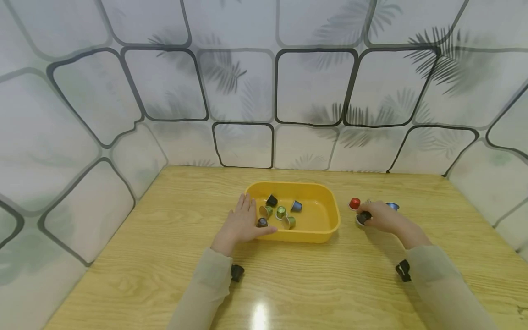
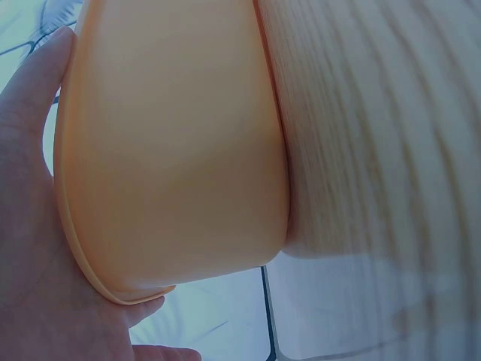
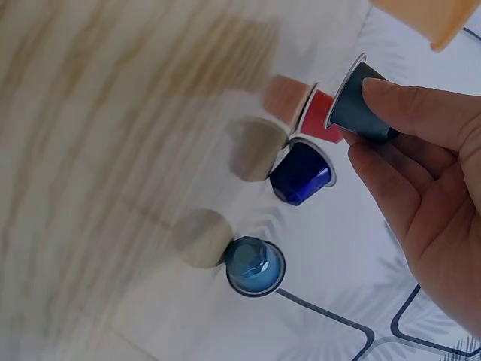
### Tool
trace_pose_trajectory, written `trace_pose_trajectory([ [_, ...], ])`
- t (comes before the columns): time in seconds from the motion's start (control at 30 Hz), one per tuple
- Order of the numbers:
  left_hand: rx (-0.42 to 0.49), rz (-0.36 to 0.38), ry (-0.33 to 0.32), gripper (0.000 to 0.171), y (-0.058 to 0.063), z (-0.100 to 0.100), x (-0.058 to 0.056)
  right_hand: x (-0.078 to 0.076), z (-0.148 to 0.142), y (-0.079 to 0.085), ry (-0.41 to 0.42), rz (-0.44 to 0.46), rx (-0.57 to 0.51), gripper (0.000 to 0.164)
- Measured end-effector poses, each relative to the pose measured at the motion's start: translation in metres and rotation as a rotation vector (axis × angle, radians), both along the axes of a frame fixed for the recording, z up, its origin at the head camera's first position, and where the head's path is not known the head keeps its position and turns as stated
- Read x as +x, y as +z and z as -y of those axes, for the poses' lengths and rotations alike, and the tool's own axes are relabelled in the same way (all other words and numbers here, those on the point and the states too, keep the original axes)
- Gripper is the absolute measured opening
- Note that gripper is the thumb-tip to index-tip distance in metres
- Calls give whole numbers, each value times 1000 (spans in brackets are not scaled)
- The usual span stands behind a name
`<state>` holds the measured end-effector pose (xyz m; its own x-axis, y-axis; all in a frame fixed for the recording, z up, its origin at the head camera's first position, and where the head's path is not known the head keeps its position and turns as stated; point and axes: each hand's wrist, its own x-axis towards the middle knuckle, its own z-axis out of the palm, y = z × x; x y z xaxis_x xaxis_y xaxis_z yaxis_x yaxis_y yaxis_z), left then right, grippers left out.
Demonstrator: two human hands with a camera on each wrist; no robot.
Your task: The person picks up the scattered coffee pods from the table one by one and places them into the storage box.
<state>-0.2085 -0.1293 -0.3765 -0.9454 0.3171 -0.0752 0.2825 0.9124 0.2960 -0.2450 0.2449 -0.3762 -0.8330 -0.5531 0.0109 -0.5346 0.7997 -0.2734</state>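
My left hand (image 1: 241, 224) rests on the left front corner of a yellow plastic tray (image 1: 311, 236), its fingers straight along the rim and the thumb over the front edge. Seen from the left wrist, the palm touches the rim of the tray (image 2: 173, 150). To the right of the tray, my right hand (image 1: 385, 217) pinches a dark coffee capsule (image 3: 359, 105) between thumb and fingers. Close by on the table are a red capsule (image 1: 354, 204), a dark blue capsule (image 3: 302, 173) and a lighter blue capsule (image 3: 255, 265).
Inside the tray lie several capsules, among them a blue capsule (image 1: 296, 206), a green capsule (image 1: 281, 212) and a black capsule (image 1: 272, 200). A patterned wall (image 1: 243, 142) rises behind the wooden table (image 1: 165, 220). Black wrist mounts show beside both sleeves.
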Motion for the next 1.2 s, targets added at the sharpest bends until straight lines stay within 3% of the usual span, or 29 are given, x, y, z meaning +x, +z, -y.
trace_pose_trajectory([
  [0.47,4,3,7,108,1,0,1,8,29,24,74,-27,-66,24],
  [0.83,-3,-11,3,111,-2,1,-2,13,46,40,52,-26,-77,24],
  [1.2,-8,-7,10,110,-2,-1,-2,6,65,40,90,-61,-25,23],
])
